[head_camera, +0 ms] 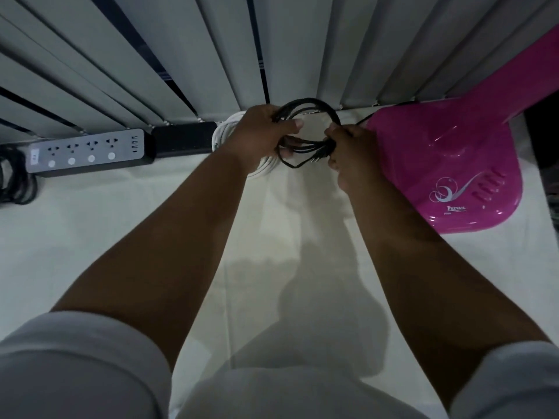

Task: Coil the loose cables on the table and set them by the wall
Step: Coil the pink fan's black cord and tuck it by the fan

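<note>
Gripping the black cable coil (305,116) above the table (121,237) near the wall, left hand (260,137) and right hand (348,149) closed on opposite sides, suits something light, limp and springy.

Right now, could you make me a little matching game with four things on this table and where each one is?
Things:
1. black cable
2. white cable
3. power strip
4. pink base

Places:
A. far right of the table
B. coiled on the table under the left hand
C. left, along the blinds
D. held in both hands, the right hand at its bunched end

Pairs: 1-D, 2-B, 3-C, 4-A
</note>
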`<state>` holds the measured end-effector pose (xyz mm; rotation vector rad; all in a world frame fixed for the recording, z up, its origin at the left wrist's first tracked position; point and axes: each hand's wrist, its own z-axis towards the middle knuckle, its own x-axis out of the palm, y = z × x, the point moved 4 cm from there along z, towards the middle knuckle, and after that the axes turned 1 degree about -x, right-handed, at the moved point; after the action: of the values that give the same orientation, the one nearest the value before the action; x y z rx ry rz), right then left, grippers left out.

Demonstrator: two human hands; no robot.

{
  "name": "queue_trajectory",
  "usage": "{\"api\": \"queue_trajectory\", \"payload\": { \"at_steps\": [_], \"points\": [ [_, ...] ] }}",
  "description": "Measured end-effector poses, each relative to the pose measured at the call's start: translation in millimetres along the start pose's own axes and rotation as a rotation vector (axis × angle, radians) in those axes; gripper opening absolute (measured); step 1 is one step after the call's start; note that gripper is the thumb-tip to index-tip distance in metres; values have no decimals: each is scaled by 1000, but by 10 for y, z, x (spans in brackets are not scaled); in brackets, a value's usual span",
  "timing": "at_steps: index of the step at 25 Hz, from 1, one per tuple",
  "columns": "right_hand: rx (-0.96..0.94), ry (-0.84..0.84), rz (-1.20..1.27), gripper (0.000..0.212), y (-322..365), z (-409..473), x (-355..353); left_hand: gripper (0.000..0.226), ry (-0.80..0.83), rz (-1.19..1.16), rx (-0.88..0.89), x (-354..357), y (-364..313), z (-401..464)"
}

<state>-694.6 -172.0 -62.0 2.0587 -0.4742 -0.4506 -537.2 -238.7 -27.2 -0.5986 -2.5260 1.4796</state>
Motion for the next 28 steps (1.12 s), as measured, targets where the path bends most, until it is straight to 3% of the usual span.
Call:
{"api": "queue_trajectory", "payload": {
  "at_steps": [2, 6, 9, 11, 14, 18, 22, 28],
  "points": [
    [78, -20, 14, 20, -85, 31, -4, 10, -80, -3, 37, 26, -26, 79],
    [233, -82, -23, 24, -184, 111, -37, 23, -200, 368, 102, 75, -55, 300],
    [270, -120, 66, 34, -211, 189, -16, 39, -254, 418, 50, 57, 40, 393],
    [288, -136, 103, 36, -217, 211, 15, 36, -333, 490, 132, 5, 56, 414],
    [289, -149, 181, 35, -222, 208, 25, 30, -259, 558, 126, -76, 21, 405],
    [274, -142, 133, 34, -247, 211, -1, 27, -57, 175, 6, -75, 14, 343],
    [193, -92, 28, 27, -227, 83, 50, 10, -252, -103, 4, -57, 90, 390],
    [-94, -13, -127, 23, -249, 76, -82, 19, -381, -108, -98, -96, 86, 449]
  ]
}}
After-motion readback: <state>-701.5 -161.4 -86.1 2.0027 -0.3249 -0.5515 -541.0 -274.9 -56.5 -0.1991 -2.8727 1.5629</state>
